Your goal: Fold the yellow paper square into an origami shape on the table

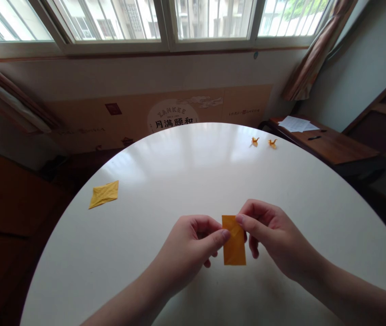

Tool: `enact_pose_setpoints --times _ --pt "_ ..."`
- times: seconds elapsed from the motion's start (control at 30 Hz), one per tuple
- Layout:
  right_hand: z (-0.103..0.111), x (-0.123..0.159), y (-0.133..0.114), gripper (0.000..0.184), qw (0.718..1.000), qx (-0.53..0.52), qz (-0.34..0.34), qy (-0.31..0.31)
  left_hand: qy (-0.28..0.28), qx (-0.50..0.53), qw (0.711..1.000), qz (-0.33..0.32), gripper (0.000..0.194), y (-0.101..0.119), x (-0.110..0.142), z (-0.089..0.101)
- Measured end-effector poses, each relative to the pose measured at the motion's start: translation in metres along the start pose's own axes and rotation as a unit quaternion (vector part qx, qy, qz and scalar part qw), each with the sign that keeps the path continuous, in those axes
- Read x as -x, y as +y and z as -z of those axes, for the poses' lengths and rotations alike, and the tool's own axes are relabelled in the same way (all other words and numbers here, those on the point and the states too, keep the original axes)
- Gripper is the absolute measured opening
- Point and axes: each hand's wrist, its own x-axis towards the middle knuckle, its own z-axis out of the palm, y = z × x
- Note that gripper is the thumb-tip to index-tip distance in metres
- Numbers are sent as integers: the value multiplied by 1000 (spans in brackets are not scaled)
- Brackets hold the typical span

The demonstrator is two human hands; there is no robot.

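A folded orange paper (234, 246), an upright rectangle with faint creases, is held up in front of me over the table. My left hand (198, 240) pinches its left edge between thumb and fingers. At the upper right edge, the thumb and fingers of my right hand (267, 226) grip the same paper. Parts of the fingers behind the sheet are hidden. Two small orange folded paper cranes (254, 141) stand near the table's far right edge.
The round white table (179, 181) spreads out beneath my hands. Toward its left edge lies a wrinkled yellow paper (104, 194). A wooden side table (349, 142) with white papers (295, 123) stands beyond on the right. Windows and a cardboard panel (132, 113) are behind.
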Motion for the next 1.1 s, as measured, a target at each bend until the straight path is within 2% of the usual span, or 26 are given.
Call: enact_pose_setpoints --times 0.13,0.3,0.5,0.8,0.97,1.1 --pt "-1 -2 2 29 999 2 -18 -30 9 21 1000 21 29 1 0 0" --pt "-2 -4 5 32 996 35 -47 -71 29 98 993 51 31 -2 -2 4" --pt "-3 -3 3 36 988 64 -75 -116 30 149 987 58 32 -5 -4 6" --pt "-5 -3 -1 37 989 2 -106 -106 23 121 991 58 30 -5 -5 5" --pt "-3 -2 0 34 993 18 -80 -87 26 93 995 34 28 -6 -5 5" --pt "-1 -3 1 25 997 2 -45 -58 7 75 997 13 25 -5 -5 5"
